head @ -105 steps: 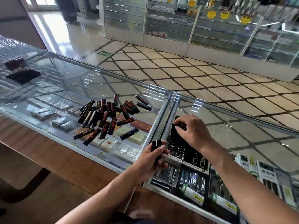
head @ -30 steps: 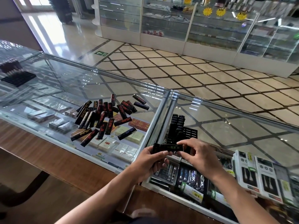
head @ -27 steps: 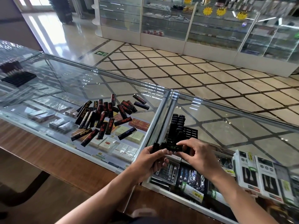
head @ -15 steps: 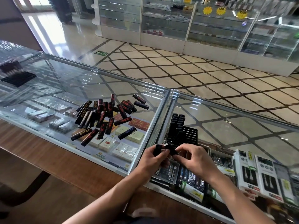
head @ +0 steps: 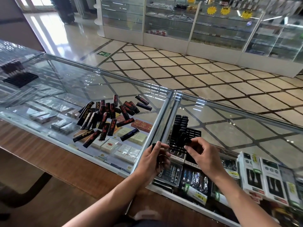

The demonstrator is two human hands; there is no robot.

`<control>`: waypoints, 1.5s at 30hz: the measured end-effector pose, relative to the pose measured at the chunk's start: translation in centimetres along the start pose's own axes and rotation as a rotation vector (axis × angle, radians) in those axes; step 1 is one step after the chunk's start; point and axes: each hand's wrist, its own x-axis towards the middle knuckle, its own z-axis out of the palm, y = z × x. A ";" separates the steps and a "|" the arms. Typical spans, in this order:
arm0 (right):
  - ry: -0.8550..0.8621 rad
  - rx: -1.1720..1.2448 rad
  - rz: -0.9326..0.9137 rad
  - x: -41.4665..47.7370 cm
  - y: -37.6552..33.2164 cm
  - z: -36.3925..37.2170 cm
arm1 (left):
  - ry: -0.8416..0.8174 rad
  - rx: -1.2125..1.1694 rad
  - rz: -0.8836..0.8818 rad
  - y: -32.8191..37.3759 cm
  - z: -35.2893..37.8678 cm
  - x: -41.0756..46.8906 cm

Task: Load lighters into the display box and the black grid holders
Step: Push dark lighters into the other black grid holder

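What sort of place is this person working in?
Most likely a shop, perhaps a tobacco counter: a glass display counter with price-tagged packs inside, loose lighters on top, and more glass showcases across the tiled floor.

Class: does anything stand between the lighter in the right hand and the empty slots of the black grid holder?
Nothing visible does. The right hand pinches the lighter at the near edge of the black grid holder; loaded lighters stand left of the empty slots.
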 end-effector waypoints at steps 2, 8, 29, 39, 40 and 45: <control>0.021 -0.024 -0.007 0.2 -0.1 0.2 | -0.005 -0.012 -0.005 -0.1 -0.1 0.0; 0.048 -0.105 0.012 0.5 0.6 1.4 | 0.015 -0.068 -0.036 0.1 0.2 -0.1; 0.004 -0.350 0.034 1.0 0.7 2.0 | 0.056 -0.089 -0.075 0.0 -0.3 0.1; 0.052 -0.380 0.034 0.9 0.3 1.6 | -0.017 -0.058 -0.090 0.1 -0.5 0.1; 0.055 -0.376 0.039 0.9 0.1 1.5 | -0.021 -0.045 -0.088 0.2 -0.5 0.1; 0.112 -0.357 -0.026 0.5 -1.1 0.9 | -0.010 0.006 -0.074 0.3 -0.3 -0.1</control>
